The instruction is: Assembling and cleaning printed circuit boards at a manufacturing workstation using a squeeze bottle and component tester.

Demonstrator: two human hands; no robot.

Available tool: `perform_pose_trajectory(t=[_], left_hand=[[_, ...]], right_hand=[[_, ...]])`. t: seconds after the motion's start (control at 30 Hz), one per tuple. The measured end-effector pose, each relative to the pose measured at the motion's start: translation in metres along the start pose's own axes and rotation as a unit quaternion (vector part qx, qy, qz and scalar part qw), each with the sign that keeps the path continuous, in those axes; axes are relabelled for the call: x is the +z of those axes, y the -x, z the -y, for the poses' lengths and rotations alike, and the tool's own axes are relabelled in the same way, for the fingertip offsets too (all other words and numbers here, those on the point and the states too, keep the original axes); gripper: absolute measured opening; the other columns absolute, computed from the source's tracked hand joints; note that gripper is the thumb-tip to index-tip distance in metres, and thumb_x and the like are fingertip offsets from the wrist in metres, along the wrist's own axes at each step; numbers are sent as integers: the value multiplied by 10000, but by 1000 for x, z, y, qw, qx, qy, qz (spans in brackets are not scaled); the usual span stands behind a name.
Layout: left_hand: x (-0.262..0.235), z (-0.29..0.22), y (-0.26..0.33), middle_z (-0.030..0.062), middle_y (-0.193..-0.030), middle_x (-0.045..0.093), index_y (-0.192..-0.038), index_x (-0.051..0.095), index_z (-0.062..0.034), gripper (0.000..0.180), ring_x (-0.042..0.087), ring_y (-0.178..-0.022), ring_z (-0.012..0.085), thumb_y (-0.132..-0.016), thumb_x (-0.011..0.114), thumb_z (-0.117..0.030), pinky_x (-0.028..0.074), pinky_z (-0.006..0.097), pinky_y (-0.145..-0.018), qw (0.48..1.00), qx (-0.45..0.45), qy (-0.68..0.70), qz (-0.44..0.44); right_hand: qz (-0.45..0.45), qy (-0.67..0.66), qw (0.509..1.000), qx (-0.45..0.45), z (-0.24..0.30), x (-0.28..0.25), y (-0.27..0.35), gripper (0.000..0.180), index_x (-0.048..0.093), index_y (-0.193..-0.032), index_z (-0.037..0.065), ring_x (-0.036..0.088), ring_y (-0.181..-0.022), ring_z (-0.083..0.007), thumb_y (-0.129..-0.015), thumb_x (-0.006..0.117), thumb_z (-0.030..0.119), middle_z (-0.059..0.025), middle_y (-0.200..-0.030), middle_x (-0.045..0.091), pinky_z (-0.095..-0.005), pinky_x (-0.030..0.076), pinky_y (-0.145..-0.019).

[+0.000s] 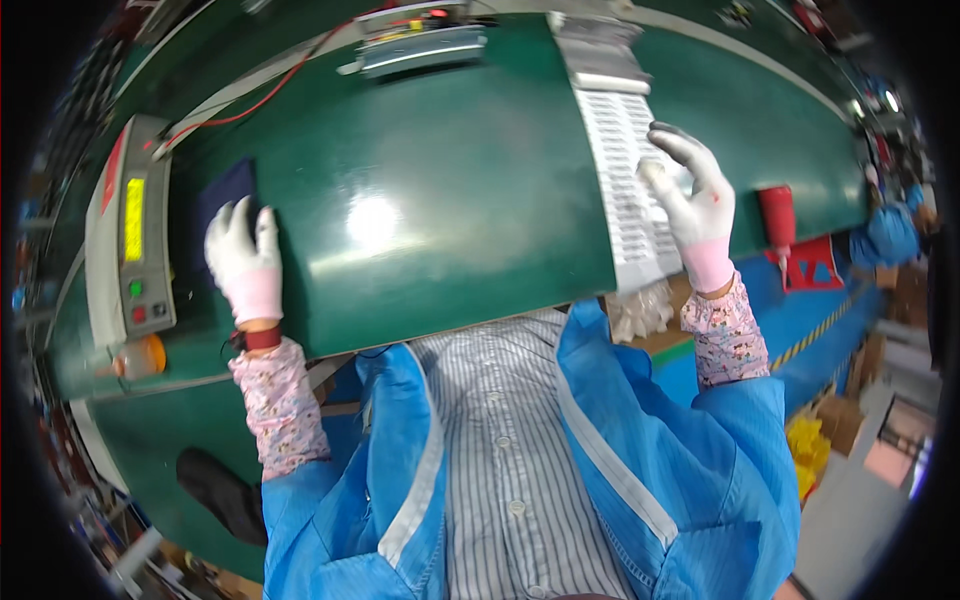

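Observation:
My left hand [244, 262], in a white glove with a pink cuff, rests over a dark blue pad [232, 185] at the left of the green table. Its fingers are spread and nothing shows in them. My right hand [703, 200], gloved the same way, is over a long strip of white labels [620, 190] marked with rows of small dark print. Its thumb and forefinger are bent and apart, with nothing visible between them; the other fingers are partly hidden. The strip runs from a grey holder [603, 55] at the back to the table's near edge.
A grey box [110, 240] with a yellow display stands at the left, an orange bottle [143, 357] near it. A metal device [420, 50] with a red cable sits at the back. At the right are a red bottle [777, 215] and a red stand [812, 264].

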State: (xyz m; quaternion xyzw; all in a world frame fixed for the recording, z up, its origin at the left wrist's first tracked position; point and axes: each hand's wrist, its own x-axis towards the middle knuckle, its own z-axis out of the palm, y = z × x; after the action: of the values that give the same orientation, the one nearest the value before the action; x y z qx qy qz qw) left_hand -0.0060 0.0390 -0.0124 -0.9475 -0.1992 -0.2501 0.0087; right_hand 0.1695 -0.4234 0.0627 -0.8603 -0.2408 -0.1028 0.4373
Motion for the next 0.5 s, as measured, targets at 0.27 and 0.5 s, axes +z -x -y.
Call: perform_pose_trajectory(t=[0.27,0.5], left_hand=[[-38,-143,-20,129,-1149,678,-1160,684,-6,255,641,-1020,240,-932,657,-116,498,319,-915,888,29,456,45],[-36,-278,3,265,-1180,665,-1276,568,133,499,716,-941,289,-1018,615,-292,609,339,-831,367,-157,686,609]], right_hand=[[147,204,962,-102,-9,-34,88,392,723,-1062,97,489,-1347,-371,-690,838,135,-141,-1329,627,-488,392,-1138],[-1,75,995,-61,-4,-36,99,278,743,-968,118,462,-1374,-377,-705,833,113,-138,-1326,630,-498,377,-1153]])
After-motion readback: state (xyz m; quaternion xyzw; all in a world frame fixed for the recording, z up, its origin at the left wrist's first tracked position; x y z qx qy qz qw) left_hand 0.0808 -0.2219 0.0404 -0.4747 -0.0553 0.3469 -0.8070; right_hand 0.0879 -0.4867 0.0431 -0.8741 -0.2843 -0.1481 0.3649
